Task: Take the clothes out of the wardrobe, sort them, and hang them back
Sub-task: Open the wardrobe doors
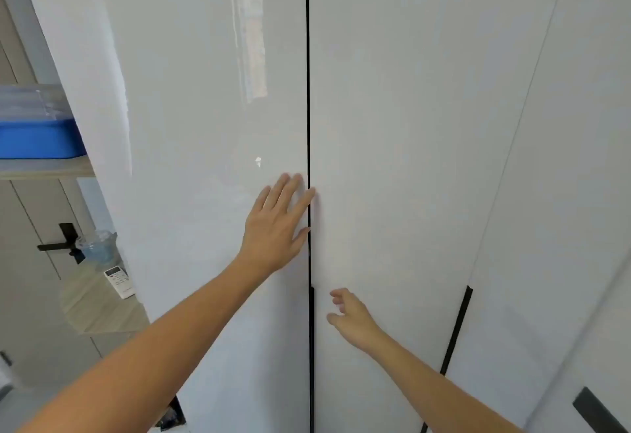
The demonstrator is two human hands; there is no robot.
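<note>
A glossy white wardrobe fills the view, its doors closed. My left hand (pixel 278 224) lies flat with straight fingers on the left door (pixel 191 125), right beside the dark centre gap (pixel 308 91). My right hand (pixel 351 318) hovers lower in front of the right door (pixel 409 125), fingers loosely curled, holding nothing, near the black handle strip (pixel 311 330) at that door's edge. No clothes are visible.
More white doors with black handle strips (pixel 459 326) stand to the right. On the left, open shelves hold a blue tray (pixel 37 138), a clear cup (pixel 97 250) and a white remote (pixel 118 280). A door with a black lever handle (pixel 58 244) is behind.
</note>
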